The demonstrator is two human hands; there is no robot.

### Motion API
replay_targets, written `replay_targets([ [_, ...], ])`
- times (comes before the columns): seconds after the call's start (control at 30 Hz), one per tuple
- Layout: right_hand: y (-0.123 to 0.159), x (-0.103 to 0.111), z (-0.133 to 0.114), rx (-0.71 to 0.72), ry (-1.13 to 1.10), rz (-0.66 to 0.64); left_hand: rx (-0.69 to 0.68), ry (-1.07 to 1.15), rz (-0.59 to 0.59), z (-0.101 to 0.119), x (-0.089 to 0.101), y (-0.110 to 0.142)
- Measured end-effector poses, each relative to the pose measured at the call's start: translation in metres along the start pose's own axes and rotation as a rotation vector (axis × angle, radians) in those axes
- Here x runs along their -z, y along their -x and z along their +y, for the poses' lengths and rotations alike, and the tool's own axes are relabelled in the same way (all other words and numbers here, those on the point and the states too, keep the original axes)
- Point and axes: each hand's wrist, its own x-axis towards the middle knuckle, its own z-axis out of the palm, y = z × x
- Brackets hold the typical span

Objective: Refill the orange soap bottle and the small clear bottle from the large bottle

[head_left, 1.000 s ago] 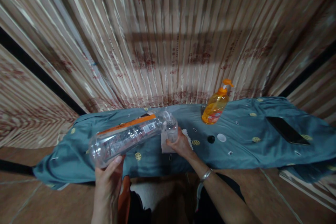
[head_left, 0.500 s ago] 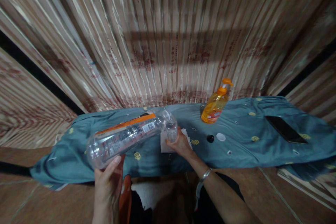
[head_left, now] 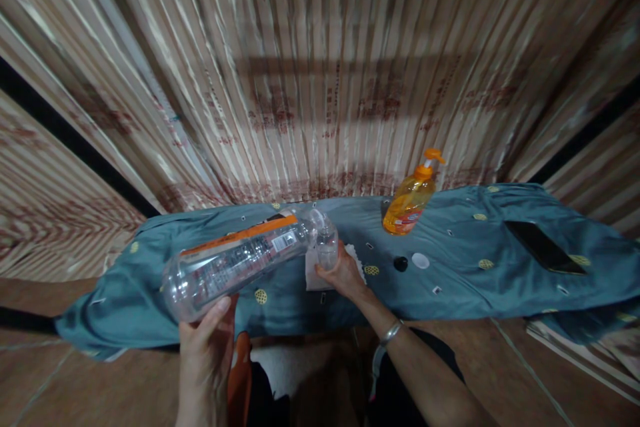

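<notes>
My left hand [head_left: 210,323] is closed round the lower end of a large clear plastic bottle [head_left: 235,265] with an orange-edged label. The bottle lies tilted, its neck pointing right and its mouth at the top of a small clear bottle [head_left: 327,250]. Closed on that small bottle is my right hand [head_left: 345,275], with a silver bracelet at the wrist. Beneath the right hand lies a white cloth or tissue [head_left: 315,280]. Where the two mouths meet, clear plastic overlaps and I cannot tell whether liquid is flowing.
An orange pump bottle [head_left: 407,203] stands at the back of the teal cloth [head_left: 465,287]. A black cap [head_left: 401,263] and a white cap [head_left: 421,260] lie to the right of my right hand. Farther right rests a dark phone [head_left: 543,248]. A striped curtain [head_left: 310,80] hangs behind.
The lower end of the large bottle has shifted very slightly left. Both hands keep their hold, and everything else looks the same.
</notes>
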Motion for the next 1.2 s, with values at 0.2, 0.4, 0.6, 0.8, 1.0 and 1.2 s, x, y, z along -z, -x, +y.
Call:
replay_targets([
  [0.2,-0.0002,0.002,-0.0014,-0.011,0.004,-0.017,0.007,0.009,-0.014,0.0011,-0.002,-0.0006],
  [0.4,-0.0006,-0.0006,0.0026,0.003,-0.01,0.008,-0.011,0.014,-0.024,-0.0009,-0.0013,-0.0014],
  [0.6,-0.0008,-0.0011,0.0033,0.021,-0.026,0.017,-0.044,0.036,-0.052,-0.0047,0.0021,-0.0031],
  [0.8,-0.0004,0.0003,0.001,-0.004,-0.016,0.003,-0.047,0.041,-0.059,-0.0071,0.002,-0.0041],
  [1.0,-0.0004,0.0022,-0.0009,-0.018,-0.012,-0.007,-0.029,0.034,-0.035,-0.0073,0.0027,-0.0035],
  [1.2,0.0001,0.0028,-0.0026,-0.019,-0.009,0.003,-0.012,0.034,-0.012,-0.0066,0.0033,-0.0038],
])
